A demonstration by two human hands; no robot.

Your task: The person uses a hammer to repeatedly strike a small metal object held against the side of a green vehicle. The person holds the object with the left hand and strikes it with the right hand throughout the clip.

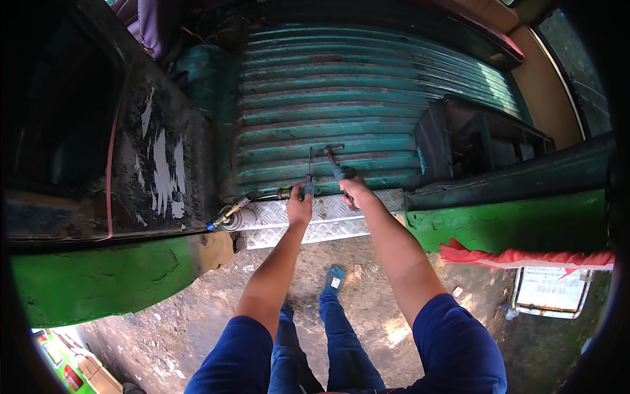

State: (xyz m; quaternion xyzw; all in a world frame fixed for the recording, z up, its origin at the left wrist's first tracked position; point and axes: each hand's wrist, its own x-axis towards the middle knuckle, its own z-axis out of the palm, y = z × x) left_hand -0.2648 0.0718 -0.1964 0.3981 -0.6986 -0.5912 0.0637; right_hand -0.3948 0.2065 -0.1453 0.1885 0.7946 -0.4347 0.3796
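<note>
My left hand (299, 207) is closed around the teal handle of a screwdriver (308, 186), whose thin shaft points up over the ribbed teal vehicle floor (275, 105). My right hand (355, 192) grips a hammer (339, 169) by its dark teal handle; the hammer head sits just right of the screwdriver's tip. Below both hands runs a silver checker-plate step (331, 226). At its left end is a blowtorch (231, 218) with a brass fitting and blue knob, beside a dark metal tube (269, 196) lying toward my left hand.
A scraped dark panel (164, 157) stands at left, a black open box-like housing (466, 138) at right. Green body sills (499, 223) flank the step, with red cloth (525, 258) over the right one and a white board (548, 292) below. My feet stand on dirty ground (190, 315).
</note>
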